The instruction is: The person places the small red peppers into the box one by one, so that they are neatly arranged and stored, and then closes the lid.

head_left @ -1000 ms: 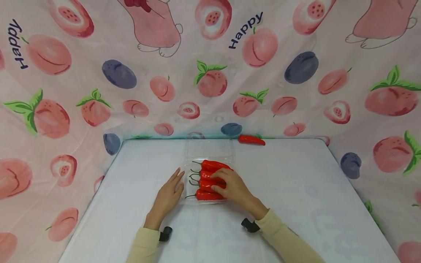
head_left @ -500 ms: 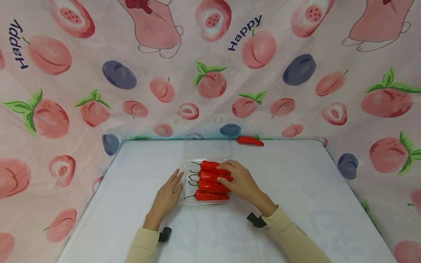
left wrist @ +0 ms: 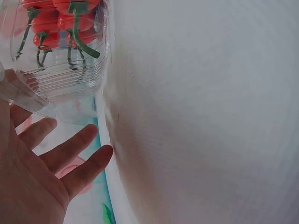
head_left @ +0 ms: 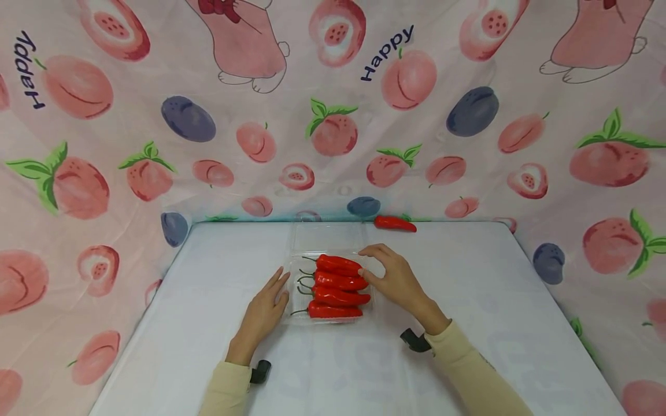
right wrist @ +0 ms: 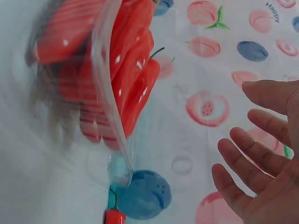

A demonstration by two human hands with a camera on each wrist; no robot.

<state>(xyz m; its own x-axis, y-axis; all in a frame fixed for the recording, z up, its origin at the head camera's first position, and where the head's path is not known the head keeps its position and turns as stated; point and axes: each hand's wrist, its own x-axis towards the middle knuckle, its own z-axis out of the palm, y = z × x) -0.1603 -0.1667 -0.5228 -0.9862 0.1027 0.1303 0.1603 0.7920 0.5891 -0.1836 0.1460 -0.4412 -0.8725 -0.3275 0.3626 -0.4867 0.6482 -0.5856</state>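
Observation:
Several red peppers [head_left: 338, 281] with green stems lie side by side in a clear plastic box [head_left: 293, 289], stems toward the left. Its hinged lid [head_left: 329, 237] lies folded back behind it. My left hand [head_left: 262, 306] is at the box's left side with fingers extended; in the left wrist view the thumb side of the hand [left wrist: 42, 163] is right at the box rim. My right hand [head_left: 398, 280] hovers at the right end of the peppers, holding nothing. In the right wrist view its fingers [right wrist: 229, 154] are spread, apart from the box.
One more red pepper [head_left: 395, 223] lies at the back edge of the white table [head_left: 458, 277], right of the lid. A fruit-printed cloth [head_left: 291, 69] hangs behind the table and along its sides.
My right hand has let go of the peppers in the box and moved right, off them, uncovering their tips. The left hand has stayed at the box's left side.

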